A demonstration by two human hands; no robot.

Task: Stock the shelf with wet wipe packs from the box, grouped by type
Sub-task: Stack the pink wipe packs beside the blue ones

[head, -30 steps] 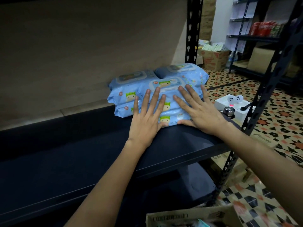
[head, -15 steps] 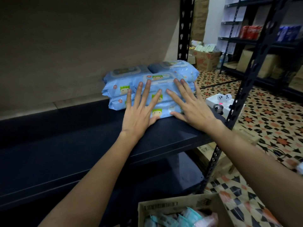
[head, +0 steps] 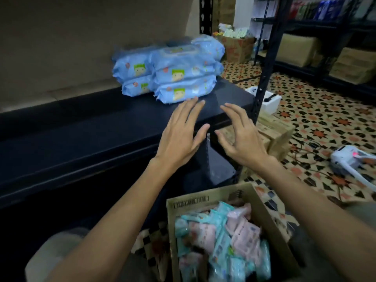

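At the bottom of the frame, right of centre, the open cardboard box (head: 211, 202) holds a jumble of teal and pink wet wipe packs (head: 223, 237), lying at mixed angles so no shared long axis can be read. Above it at mid-frame, the left hand (head: 181, 131) and right hand (head: 240, 135) hover empty with fingers loosely spread; the box lies below both, somewhat nearer the right arm. Farther up, the blue packs (head: 179, 74) sit stacked on the dark shelf (head: 81, 129), long sides running left to right.
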